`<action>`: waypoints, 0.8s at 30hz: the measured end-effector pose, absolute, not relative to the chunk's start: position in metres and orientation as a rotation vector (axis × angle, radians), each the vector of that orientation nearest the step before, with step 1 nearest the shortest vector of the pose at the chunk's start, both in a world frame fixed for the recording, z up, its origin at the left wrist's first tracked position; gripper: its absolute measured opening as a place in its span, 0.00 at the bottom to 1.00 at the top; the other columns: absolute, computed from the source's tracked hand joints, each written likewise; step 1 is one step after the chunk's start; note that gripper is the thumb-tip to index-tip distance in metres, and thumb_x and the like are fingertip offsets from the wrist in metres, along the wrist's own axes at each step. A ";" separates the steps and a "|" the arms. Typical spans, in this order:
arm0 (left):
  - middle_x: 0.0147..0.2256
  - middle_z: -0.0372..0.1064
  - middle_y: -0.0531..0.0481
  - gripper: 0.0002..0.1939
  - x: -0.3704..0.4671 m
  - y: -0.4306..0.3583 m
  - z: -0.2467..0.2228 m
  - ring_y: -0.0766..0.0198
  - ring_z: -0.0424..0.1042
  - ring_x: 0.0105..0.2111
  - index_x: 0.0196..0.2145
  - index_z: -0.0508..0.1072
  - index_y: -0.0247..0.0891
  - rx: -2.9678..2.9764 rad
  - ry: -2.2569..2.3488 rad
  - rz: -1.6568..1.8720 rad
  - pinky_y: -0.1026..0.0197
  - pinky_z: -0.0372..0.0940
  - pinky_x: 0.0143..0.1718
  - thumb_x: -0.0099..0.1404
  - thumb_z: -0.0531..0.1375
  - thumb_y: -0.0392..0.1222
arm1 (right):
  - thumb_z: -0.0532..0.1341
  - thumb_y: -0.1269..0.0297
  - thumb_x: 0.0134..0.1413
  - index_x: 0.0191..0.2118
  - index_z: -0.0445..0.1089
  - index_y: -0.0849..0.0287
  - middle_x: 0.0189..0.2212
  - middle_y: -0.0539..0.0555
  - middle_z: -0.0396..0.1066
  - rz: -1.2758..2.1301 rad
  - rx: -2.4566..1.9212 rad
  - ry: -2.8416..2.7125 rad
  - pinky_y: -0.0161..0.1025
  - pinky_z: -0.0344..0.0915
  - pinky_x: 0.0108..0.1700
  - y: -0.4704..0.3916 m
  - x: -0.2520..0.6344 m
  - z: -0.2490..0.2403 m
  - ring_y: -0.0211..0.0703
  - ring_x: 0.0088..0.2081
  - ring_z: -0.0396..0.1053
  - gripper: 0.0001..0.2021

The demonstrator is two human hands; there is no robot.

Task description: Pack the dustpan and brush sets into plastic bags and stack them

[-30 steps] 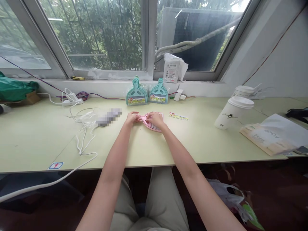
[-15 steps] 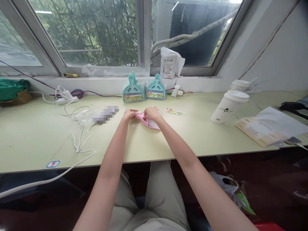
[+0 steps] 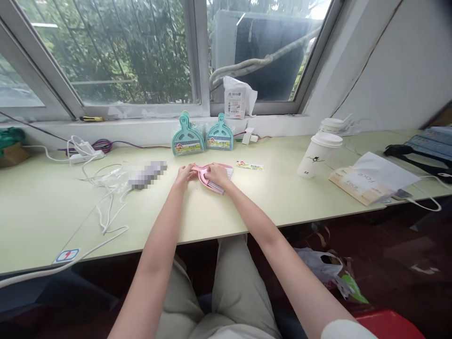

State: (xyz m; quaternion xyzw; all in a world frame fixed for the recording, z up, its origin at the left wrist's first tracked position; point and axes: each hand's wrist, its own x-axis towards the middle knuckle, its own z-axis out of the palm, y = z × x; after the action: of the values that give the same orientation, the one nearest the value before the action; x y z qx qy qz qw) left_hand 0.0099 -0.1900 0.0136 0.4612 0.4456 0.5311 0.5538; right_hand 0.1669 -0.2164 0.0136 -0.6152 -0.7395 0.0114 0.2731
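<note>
A small pink dustpan [image 3: 226, 166] lies on the table in front of me, with its handle to the left. A pink hand brush with white bristles [image 3: 216, 187] sits in it. My left hand [image 3: 185, 174] is closed around the handle end, its fingertips partly out of sight. My right hand [image 3: 216, 174] is closed over the middle of the brush, fingers curled down onto its pink body. To the right of the dustpan lies a printed label strip [image 3: 250, 165].
Teal dustpan sets [image 3: 188, 136] and more teal dustpans [image 3: 219, 134] stand against the wall. White cables and a power strip [image 3: 86, 155] are at left, beside a blurred object [image 3: 147, 174]. A paper cup [image 3: 319, 153] and papers [image 3: 370, 181] are at right.
My view has shifted a little to the right. The right hand has moved slightly on the brush, uncovering more of the dustpan's right side. Both hands stay on the pink set.
</note>
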 end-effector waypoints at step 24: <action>0.36 0.70 0.50 0.24 -0.004 -0.181 0.007 0.65 0.72 0.33 0.47 0.64 0.40 0.817 0.959 1.359 0.63 0.68 0.33 0.50 0.59 0.32 | 0.56 0.57 0.60 0.59 0.63 0.63 0.66 0.67 0.48 0.189 -2.069 -1.674 0.62 0.34 0.64 -0.200 0.207 -0.006 0.59 0.67 0.43 0.24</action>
State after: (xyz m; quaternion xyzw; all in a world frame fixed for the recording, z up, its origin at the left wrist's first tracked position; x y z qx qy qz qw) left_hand -0.0043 -0.1814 0.0067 0.3526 0.4138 0.5865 0.6004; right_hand 0.2070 -0.2001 -0.0064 -0.7540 -0.6098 0.0689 0.2345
